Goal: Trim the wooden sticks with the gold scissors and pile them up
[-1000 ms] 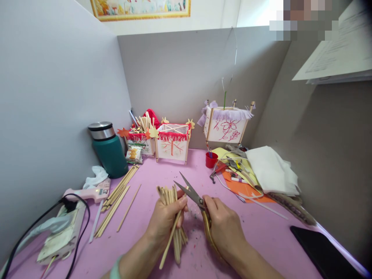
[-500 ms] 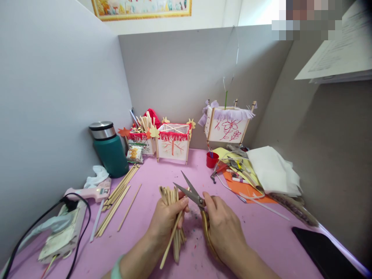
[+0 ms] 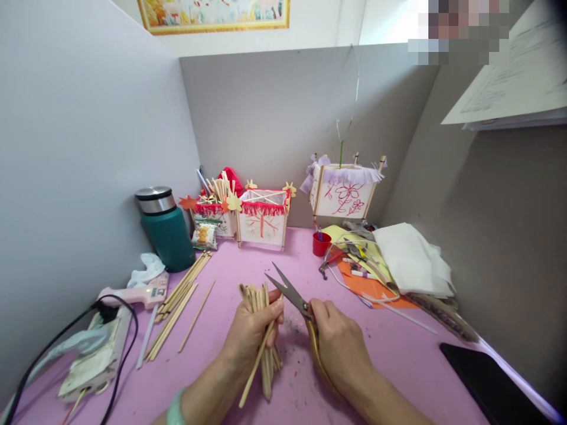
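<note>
Near six o'clock, the left hand [image 3: 254, 330] clasps bundled wooden sticks [image 3: 256, 298]; at five, the right hand [image 3: 343, 345] grips spread scissors [image 3: 305, 308].

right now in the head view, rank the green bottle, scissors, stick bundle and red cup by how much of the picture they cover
1. Green bottle
2. Scissors and stick bundle: order unsure; the right hand partly hides one, the left hand the other, and both look nearer the camera
3. Red cup
</note>
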Action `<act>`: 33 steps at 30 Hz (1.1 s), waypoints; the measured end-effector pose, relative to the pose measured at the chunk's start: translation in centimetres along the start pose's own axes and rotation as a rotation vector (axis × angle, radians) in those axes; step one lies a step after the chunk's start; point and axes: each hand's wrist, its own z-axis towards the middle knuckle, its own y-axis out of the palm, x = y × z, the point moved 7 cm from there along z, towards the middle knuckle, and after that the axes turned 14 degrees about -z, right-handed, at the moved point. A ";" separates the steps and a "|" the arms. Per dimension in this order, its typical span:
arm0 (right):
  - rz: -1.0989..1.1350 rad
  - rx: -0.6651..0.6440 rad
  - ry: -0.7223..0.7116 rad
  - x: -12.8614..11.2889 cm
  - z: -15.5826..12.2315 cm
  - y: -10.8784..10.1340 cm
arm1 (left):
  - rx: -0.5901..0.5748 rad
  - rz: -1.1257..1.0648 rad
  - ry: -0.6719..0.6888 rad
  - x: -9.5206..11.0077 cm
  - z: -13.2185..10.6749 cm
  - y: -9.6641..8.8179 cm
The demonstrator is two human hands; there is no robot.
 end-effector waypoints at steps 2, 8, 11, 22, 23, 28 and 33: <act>-0.005 -0.010 -0.007 0.0 0.0 0.0 | 0.002 -0.017 -0.012 -0.1 0.1 -0.2; -0.039 -0.048 -0.014 0.1 -0.1 0.0 | 0.004 -0.026 -0.039 -0.3 0.2 -0.4; -0.012 -0.069 -0.014 0.4 -0.2 0.1 | 0.006 -0.044 -0.046 -0.1 0.2 -0.4; 0.066 -0.076 -0.022 0.9 0.5 -0.6 | -0.020 -0.102 -0.085 -0.6 0.8 -0.6; 0.054 -0.075 -0.023 0.9 0.5 -0.7 | -0.018 -0.082 -0.082 -0.6 0.8 -0.6; 0.033 -0.072 -0.024 0.6 0.3 -0.7 | -0.017 -0.007 -0.034 0.0 0.4 -0.2; -0.013 -0.073 -0.046 0.2 0.1 -0.4 | -0.018 0.005 -0.043 0.2 0.5 0.2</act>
